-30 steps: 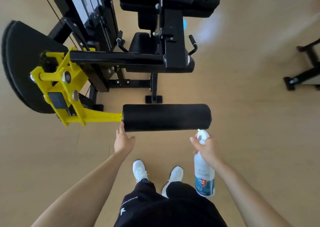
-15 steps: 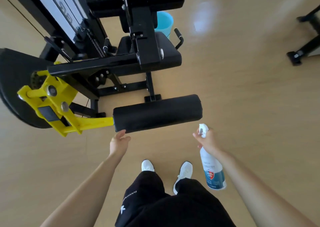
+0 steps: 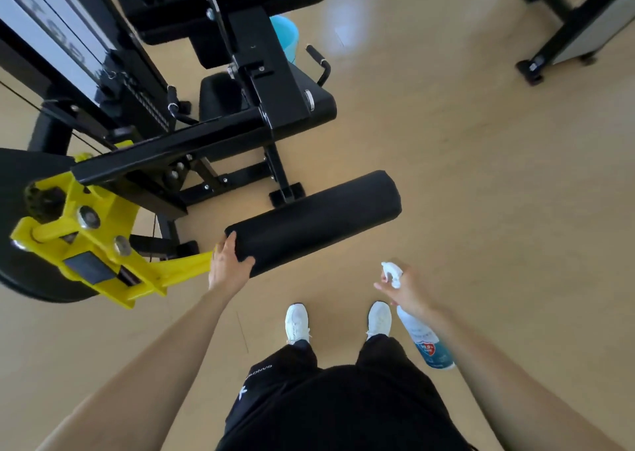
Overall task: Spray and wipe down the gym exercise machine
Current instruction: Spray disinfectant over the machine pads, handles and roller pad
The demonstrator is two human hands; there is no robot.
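A black and yellow leg machine [image 3: 165, 148] fills the upper left. Its black padded roller [image 3: 319, 216] juts toward me from a yellow arm [image 3: 103, 254]. My left hand [image 3: 228, 266] grips the roller's left end, fingers over the end and thumb on the front. My right hand [image 3: 407, 289] holds a white spray bottle [image 3: 421, 333] by its trigger head, just right of and below the roller; the bottle hangs down with its blue label low. No cloth is visible.
A light blue bucket [image 3: 287, 36] stands on the tan floor behind the black seat [image 3: 309, 106]. Another machine's black base [image 3: 563, 27] occupies the upper right. My white shoes [image 3: 297, 323] stand right in front of the roller.
My left hand has gone from touching the roller's end to gripping it. The view has swung, so the roller now lies tilted. The bottle stays in my right hand.
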